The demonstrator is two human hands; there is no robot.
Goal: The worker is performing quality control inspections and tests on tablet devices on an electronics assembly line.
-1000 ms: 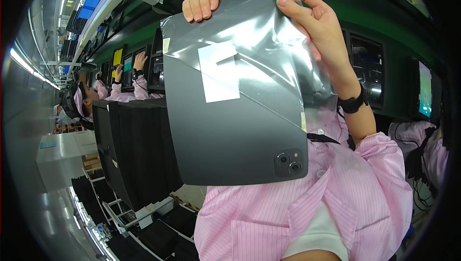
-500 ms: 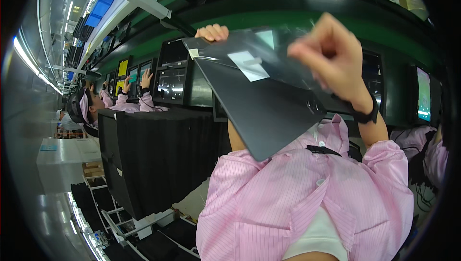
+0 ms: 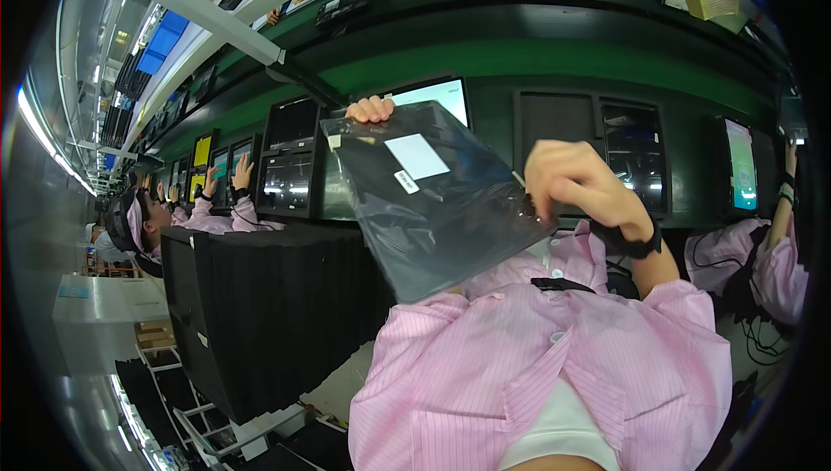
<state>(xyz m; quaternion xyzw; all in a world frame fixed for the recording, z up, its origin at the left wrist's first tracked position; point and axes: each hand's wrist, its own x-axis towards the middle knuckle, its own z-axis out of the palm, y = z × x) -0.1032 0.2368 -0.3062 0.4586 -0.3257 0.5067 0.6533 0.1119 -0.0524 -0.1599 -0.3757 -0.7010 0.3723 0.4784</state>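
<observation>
A dark, flat, tablet-like panel [image 3: 459,211] is held up, tilted, in front of my chest. Clear, wrinkled plastic film covers its face, and a white label [image 3: 417,156] and a smaller white sticker [image 3: 406,182] show on it. The fingers of my left hand [image 3: 370,109] curl over its far left edge; the rest of that hand is hidden behind it. At the right corner, my right hand [image 3: 582,183] is closed with fingers and thumb bent together, touching the film's edge. Exactly what it pinches is hidden.
Behind the panel, a lit screen [image 3: 446,99] stands on the green bench. Black trays [image 3: 636,155] line it, with another lit screen [image 3: 742,164] farther right. A black-draped block [image 3: 277,306] stands at left. Co-workers [image 3: 156,211] sit on both sides.
My right hand has come down from above to the panel's right corner. The film, lifted and loose before, now lies over the panel's face. The panel has shifted slightly left and tilted differently.
</observation>
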